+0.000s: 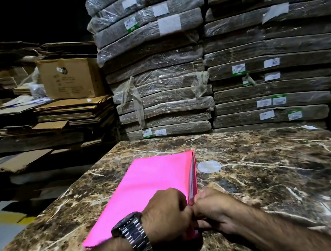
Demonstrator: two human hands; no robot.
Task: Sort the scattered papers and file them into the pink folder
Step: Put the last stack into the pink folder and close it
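Held the pink folder point(146, 188) at its near right corner with 2 curled grips: left grip point(167, 214), wristwatch point(133, 233) behind it, over the cover; right grip point(211, 212) pinching the edge just beside it. Had it flat on the tabletop point(266, 176), stretching ahead of both grips, papers point(192, 179) showing along the right edge.

pink folder point(146, 184) ×1 | hands point(167, 212) point(212, 212) ×2 | wristwatch point(130, 230) ×1 | wrapped stacks point(155, 75) point(272, 64) ×2 | cardboard box point(71, 77) ×1

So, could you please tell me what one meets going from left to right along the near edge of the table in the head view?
wristwatch → left hand → right hand. The pink folder lies under both hands, so I leave it out.
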